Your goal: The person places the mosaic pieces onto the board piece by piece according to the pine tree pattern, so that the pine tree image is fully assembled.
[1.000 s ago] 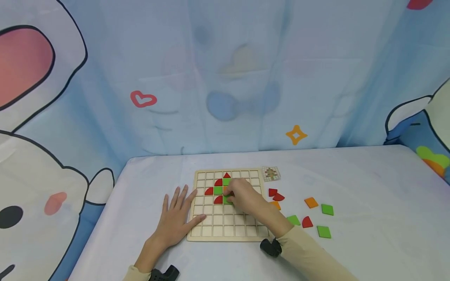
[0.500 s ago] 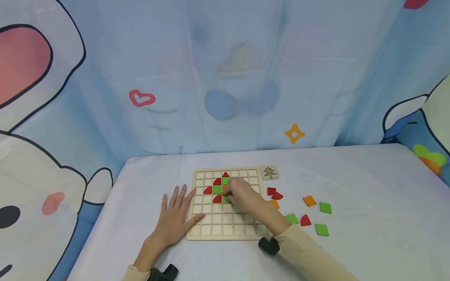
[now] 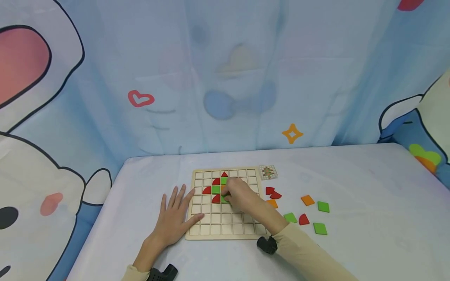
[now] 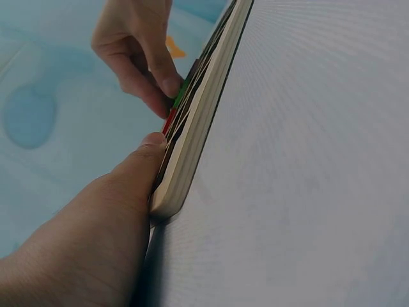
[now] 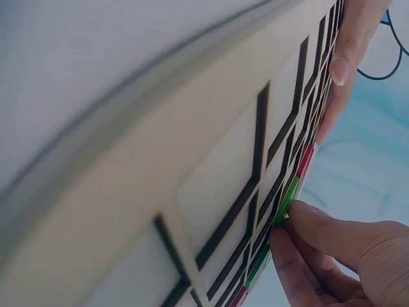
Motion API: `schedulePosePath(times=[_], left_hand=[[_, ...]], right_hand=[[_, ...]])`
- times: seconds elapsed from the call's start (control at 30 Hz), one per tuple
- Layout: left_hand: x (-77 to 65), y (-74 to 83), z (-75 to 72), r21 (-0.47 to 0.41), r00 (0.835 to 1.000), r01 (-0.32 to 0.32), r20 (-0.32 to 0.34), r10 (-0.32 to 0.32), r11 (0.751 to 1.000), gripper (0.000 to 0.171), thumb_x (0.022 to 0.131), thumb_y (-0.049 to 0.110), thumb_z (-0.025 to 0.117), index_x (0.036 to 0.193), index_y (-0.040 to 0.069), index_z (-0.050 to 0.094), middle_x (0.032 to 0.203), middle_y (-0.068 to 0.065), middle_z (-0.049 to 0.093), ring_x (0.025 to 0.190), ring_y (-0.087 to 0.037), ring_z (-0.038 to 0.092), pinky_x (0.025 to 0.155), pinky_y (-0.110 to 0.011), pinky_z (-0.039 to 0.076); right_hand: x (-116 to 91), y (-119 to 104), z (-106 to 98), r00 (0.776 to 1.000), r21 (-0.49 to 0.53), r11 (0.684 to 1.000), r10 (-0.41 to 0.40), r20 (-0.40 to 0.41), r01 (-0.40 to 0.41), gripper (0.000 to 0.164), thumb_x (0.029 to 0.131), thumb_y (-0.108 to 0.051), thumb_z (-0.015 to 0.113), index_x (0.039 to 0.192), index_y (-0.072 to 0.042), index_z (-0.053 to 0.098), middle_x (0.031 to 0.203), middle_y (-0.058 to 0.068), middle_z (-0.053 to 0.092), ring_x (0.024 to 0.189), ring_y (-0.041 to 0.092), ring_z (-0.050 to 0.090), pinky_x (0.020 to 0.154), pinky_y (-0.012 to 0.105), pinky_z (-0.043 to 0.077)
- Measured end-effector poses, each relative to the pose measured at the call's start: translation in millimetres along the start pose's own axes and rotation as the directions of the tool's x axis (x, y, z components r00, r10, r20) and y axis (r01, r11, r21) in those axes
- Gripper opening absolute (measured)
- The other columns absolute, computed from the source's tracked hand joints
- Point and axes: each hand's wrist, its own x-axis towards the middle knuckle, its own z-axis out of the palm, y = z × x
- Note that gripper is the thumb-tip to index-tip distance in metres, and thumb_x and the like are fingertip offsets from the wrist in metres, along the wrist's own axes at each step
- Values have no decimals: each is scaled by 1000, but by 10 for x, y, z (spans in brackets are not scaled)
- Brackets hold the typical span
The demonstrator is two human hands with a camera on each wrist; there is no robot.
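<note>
My right hand is over the wooden grid board, fingers curled down. In the right wrist view its thumb and fingertips meet at a green tile in the grid, which they partly hide. My left hand lies spread at the board's left edge, its thumb on the frame and its fingers straight. On the board I see a red triangle, red quarter-round tiles and a green square. A bit of orange shows beside the right fingertips.
A small pattern card lies by the board's top right corner. Loose tiles are scattered right of the board: red quarter-rounds, orange squares and green squares. A printed blue curtain hangs behind the white table.
The whole head view has drifted slightly left. Both hands and the tiles keep the same places on and around the board.
</note>
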Motion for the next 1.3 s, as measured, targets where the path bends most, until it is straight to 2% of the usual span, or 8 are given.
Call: schedulePosePath(times=[0.17, 0.3, 0.43, 0.6, 0.73, 0.93, 1.17, 1.3], left_hand=[[-14, 1, 5, -9, 1000, 10, 5, -10, 1000, 82, 100, 58, 59, 165, 15, 35, 171, -19, 24, 159, -43, 12, 121, -72, 1], [-22, 4, 10, -15, 1000, 16, 8, -16, 1000, 82, 99, 58, 59, 165, 15, 35, 171, -19, 24, 159, -43, 12, 121, -72, 1], [-21, 1, 10, -14, 1000, 12, 9, -12, 1000, 83, 99, 59, 59, 165, 15, 34, 171, -19, 23, 159, -43, 11, 121, -72, 0], [-11, -18, 13, -4, 1000, 7, -3, -7, 1000, 83, 99, 58, 59, 165, 14, 34, 171, -19, 23, 159, -43, 11, 121, -72, 1], [-23, -7, 12, -20, 1000, 13, -4, -13, 1000, 82, 99, 57, 60, 165, 14, 34, 171, -19, 24, 159, -43, 12, 121, -72, 1], [-28, 19, 10, -28, 1000, 17, -2, -17, 999, 82, 99, 56, 60, 165, 13, 35, 171, -20, 24, 159, -44, 11, 121, -72, 0], [-15, 29, -14, -13, 1000, 8, -3, -8, 1000, 82, 99, 56, 61, 164, 13, 35, 171, -20, 24, 159, -44, 12, 122, -72, 1], [-8, 18, -7, -6, 1000, 9, 1, -9, 1000, 82, 99, 57, 60, 165, 14, 35, 172, -19, 24, 159, -43, 12, 122, -72, 1]], right_hand=[[-54, 56, 6, 1000, 28, 999, -19, -4, 19, 15, 87, 11, 77, 100, 5, 81, 95, 10, 71, 93, 25, 68, 82, 36, 60], [-159, 150, -45, 999, 106, 993, -51, -10, 51, 20, 90, 12, 72, 104, 2, 81, 104, 9, 74, 98, 24, 69, 85, 35, 60], [-302, 258, -163, 995, 172, 980, -97, -12, 98, 21, 93, 9, 70, 109, 1, 79, 108, 8, 73, 99, 25, 70, 86, 35, 61], [-476, 350, -366, 993, 185, 976, -115, 4, 112, 20, 93, 4, 74, 111, -3, 80, 109, 2, 70, 101, 26, 68, 85, 39, 60], [-623, 434, -517, 997, 151, 986, -74, 22, 69, 16, 92, -1, 77, 105, -9, 81, 104, -3, 68, 98, 21, 66, 84, 39, 59], [-924, 696, -648, 1000, 63, 998, 28, -5, -28, 15, 88, -4, 83, 100, -13, 81, 92, -7, 63, 90, 16, 60, 80, 35, 56], [-1306, 1111, -727, 996, 16, 996, 85, 15, -85, 24, 79, -7, 91, 100, -16, 81, 98, -10, 64, 88, 12, 57, 74, 27, 55], [-1401, 1214, -778, 992, -4, 993, 114, 52, -114, 29, 75, -10, 94, 99, -18, 80, 97, -10, 64, 89, 12, 59, 80, 31, 60]])
